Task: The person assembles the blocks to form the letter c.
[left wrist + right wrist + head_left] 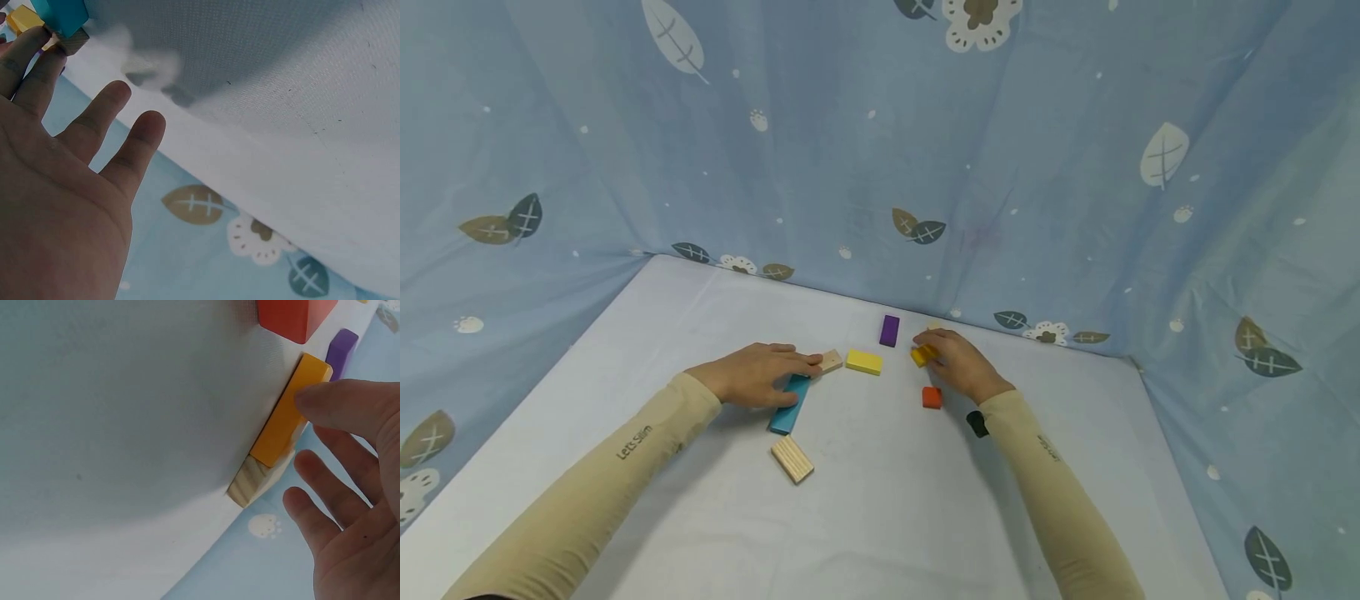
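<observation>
In the head view my left hand (760,375) reaches over a long blue block (786,414), its thumb lying across it. The fingertips touch a pale wooden block (831,362); in the left wrist view these fingers look straight and spread. My right hand (958,362) pinches an orange-yellow block (284,415). The thumb presses its near face, and the index fingertip behind it is partly hidden. A plain wooden block (249,481) sits against that block's end in the right wrist view. A red-orange block (932,397) lies just below the right hand.
Between the hands lies a yellow block (864,362), with a purple block (890,331) farther back. A ridged wooden block (792,459) is near the blue one. A dark block (977,423) lies by the right sleeve. A patterned blue curtain (820,167) borders the white table (880,517).
</observation>
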The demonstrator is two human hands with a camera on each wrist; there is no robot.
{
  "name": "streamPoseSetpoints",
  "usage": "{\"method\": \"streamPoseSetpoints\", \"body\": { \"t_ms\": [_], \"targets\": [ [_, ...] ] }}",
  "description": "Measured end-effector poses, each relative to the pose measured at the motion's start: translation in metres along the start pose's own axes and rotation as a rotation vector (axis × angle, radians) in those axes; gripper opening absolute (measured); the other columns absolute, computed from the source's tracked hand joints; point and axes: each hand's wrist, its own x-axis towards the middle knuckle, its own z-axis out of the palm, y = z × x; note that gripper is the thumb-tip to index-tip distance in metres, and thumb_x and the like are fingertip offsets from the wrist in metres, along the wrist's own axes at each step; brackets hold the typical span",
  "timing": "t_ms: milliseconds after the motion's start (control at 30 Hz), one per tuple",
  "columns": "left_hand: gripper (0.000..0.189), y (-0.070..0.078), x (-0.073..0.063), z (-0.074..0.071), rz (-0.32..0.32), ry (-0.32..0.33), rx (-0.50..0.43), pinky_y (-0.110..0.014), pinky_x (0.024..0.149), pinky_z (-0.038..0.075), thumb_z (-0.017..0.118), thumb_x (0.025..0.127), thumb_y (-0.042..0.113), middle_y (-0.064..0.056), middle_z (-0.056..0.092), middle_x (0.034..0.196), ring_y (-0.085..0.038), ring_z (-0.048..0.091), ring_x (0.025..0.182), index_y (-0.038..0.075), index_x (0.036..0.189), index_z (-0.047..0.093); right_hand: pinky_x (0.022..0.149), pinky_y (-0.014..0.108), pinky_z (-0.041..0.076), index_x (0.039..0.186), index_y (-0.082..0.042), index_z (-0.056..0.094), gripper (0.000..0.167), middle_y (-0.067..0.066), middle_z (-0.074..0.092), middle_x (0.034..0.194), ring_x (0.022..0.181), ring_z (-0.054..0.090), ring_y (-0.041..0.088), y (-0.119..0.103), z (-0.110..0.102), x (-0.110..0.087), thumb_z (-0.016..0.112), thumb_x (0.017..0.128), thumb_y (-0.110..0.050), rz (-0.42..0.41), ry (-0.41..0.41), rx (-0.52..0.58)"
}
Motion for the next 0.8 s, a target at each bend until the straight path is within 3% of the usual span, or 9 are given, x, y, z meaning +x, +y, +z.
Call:
{"method": "streamPoseSetpoints", "body": {
  "t_ms": [233, 800],
  "targets": [
    [0.053, 0.0011, -0.0007, -0.0018, 0.006, 0.002, 0.007, -0.062, 0.117, 0.027, 0.064, 0.099, 0.028, -0.001, 0.038, 0.162, -0.045, 0.032, 0.146, 0.014, 0.149, 0.054, 0.113, 0.043, 0.041, 0.131, -0.010, 0.068, 0.041, 0.010, 0.060, 0.139, 0.133, 0.052, 0.029, -0.0023, -0.0007, 0.0016, 0.073, 0.091, 0.000, 0.022, -0.033, -0.012],
    [0.053, 0.0006, 0.0003, -0.0006, -0.009, 0.001, 0.000, -0.062, 0.117, 0.026, 0.064, 0.099, 0.028, -0.001, 0.037, 0.162, -0.044, 0.032, 0.146, 0.016, 0.149, 0.054, 0.108, 0.045, 0.047, 0.127, -0.008, 0.069, 0.037, 0.013, 0.060, 0.136, 0.123, 0.058, 0.030, -0.0036, -0.0015, -0.0025, 0.076, 0.091, -0.008, 0.023, -0.023, -0.026]
  ]
}}
